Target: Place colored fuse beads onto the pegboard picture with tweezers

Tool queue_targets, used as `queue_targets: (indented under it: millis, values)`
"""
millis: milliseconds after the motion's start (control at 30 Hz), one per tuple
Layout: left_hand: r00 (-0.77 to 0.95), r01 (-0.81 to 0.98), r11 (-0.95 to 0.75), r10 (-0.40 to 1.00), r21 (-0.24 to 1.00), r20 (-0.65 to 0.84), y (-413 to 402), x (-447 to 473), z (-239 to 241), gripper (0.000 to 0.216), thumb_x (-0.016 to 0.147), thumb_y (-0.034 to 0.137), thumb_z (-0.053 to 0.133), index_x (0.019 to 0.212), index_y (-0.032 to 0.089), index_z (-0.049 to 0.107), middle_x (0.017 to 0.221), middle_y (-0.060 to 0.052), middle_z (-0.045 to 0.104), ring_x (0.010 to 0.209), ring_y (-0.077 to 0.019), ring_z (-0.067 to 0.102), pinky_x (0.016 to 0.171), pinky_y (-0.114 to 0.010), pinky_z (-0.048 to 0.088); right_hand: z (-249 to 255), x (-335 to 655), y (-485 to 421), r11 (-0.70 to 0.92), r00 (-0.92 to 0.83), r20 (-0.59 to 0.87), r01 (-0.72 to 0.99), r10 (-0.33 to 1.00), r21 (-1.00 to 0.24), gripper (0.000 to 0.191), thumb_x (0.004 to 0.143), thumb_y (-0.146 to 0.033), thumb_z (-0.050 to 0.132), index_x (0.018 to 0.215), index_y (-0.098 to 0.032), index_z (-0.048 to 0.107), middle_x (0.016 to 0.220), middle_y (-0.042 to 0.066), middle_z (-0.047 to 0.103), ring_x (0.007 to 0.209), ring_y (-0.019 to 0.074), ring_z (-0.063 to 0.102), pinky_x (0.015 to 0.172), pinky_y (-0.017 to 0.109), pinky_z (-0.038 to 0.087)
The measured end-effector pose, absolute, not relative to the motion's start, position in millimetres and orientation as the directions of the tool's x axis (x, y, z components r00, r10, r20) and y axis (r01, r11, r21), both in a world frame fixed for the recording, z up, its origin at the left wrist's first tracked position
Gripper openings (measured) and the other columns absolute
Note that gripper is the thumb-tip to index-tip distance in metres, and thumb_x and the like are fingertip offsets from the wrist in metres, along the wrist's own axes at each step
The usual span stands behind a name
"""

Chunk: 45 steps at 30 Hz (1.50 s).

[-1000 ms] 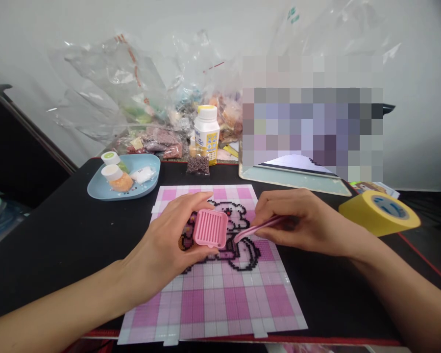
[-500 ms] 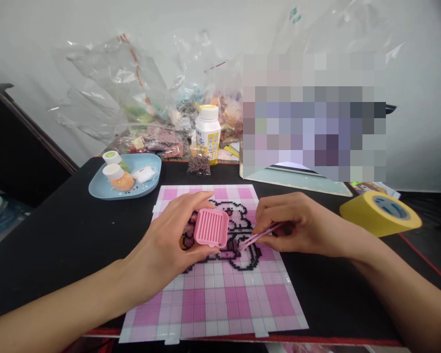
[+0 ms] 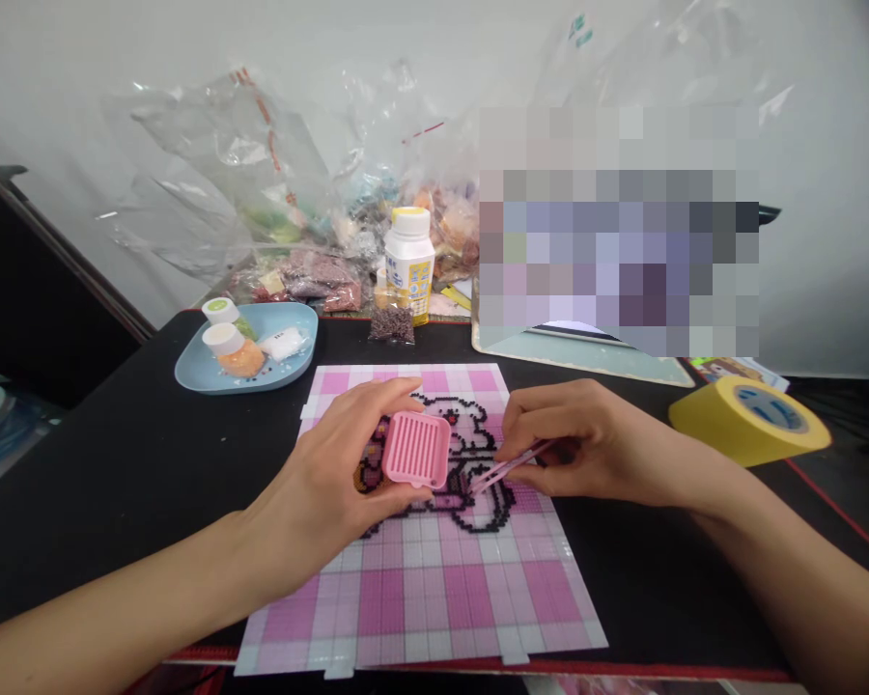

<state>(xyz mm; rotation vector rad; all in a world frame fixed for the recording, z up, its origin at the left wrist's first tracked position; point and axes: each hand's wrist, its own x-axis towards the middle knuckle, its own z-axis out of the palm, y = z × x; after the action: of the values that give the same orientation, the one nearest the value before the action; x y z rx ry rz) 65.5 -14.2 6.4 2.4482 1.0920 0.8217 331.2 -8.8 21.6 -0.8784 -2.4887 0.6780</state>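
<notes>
Pink plastic ridged tray point(image 3: 417, 450) and slim pink tweezers point(image 3: 511, 468) held at a pink-and-white checked board point(image 3: 420, 598)

Head view, looking forward and down. The left hand point(image 3: 333, 463) grips the tray between thumb and fingers, above the middle of the board. The right hand point(image 3: 579, 439) pinches the tweezers, their tips pointing down and inward at the board, just beside the tray. Whether the tips hold anything, or touch the surface, is too small to tell.

Likely risks: the tweezer tips work close among a black beaded outline point(image 3: 482, 529), so a slip of the right hand could knock small pieces out of line. The tray's hollow face leans toward the viewer; tipping it further could spill whatever it carries. A left hand dropping too low could nudge the pattern beneath it.

The tray is square with rounded corners, a raised rim, parallel ridges inside and a small lip on the near edge; a dark speck sits in its near right corner. The board lies flat on a black mat point(image 3: 152, 483), its dark outline forming rounded cartoon-like shapes, partly hidden by the left hand and tray.

Beyond are a light-blue plate point(image 3: 188, 372) at left, a white-and-yellow bottle point(image 3: 409, 261) behind, and a yellow tape roll point(image 3: 724, 415) at right.
</notes>
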Motion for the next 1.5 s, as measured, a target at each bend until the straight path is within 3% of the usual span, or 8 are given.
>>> queue_targets:
  millis: [433,700,900,1233,1500]
  values:
    - [0.543,0.563,-0.660,0.749,0.498,0.379,-14,66,6,0.067,0.074,0.025,0.077,0.130,0.028,0.040,0.125,-0.002,0.061,0.121,-0.0202,0.054,0.101,-0.033,0.044,22,331,-9,0.681,-0.721,0.206,0.463,0.662,-0.567,0.010,0.086,-0.022,0.062,0.085,-0.015,0.070,0.078,0.004,0.063,0.064,0.0089,0.057,0.056,0.019,0.043]
    - [0.546,0.560,-0.653,0.754,0.511,0.365,-14,65,6,0.065,0.074,0.025,0.076,0.129,0.030,0.041,0.128,-0.005,0.059,0.123,-0.0238,0.053,0.101,-0.040,0.045,22,331,-9,0.676,-0.718,0.204,0.463,0.665,-0.574,0.010,0.085,-0.022,0.063,0.084,-0.016,0.070,0.078,0.004,0.063,0.065,0.0094,0.057,0.057,0.020,0.045]
    - [0.543,0.557,-0.653,0.754,0.514,0.369,-14,66,6,0.069,0.074,0.025,0.077,0.131,0.030,0.039,0.126,-0.003,0.060,0.121,-0.0222,0.054,0.102,-0.039,0.045,22,331,-9,0.678,-0.721,0.211,0.451,0.660,-0.580,0.010,0.086,-0.022,0.062,0.086,-0.016,0.070,0.079,0.004,0.064,0.066,0.0098,0.058,0.058,0.020,0.045]
    - [0.557,0.517,-0.666,0.738,0.538,0.380,-14,67,6,0.072,0.073,0.022,0.078,0.131,0.031,0.036,0.121,-0.001,0.062,0.117,-0.0206,0.057,0.100,-0.036,0.046,19,322,-12,0.713,-0.648,0.370,0.406,0.665,-0.571,0.010,0.088,-0.023,0.060,0.093,-0.017,0.067,0.082,0.004,0.064,0.071,0.0104,0.058,0.061,0.021,0.045]
    - [0.557,0.519,-0.653,0.748,0.552,0.360,-14,67,5,0.070,0.075,0.025,0.076,0.131,0.032,0.036,0.121,-0.003,0.062,0.118,-0.0245,0.057,0.100,-0.043,0.046,14,314,-14,0.729,-0.669,0.381,0.367,0.639,-0.578,0.011,0.088,-0.019,0.060,0.096,-0.016,0.067,0.083,0.005,0.063,0.071,0.0108,0.058,0.062,0.022,0.047]
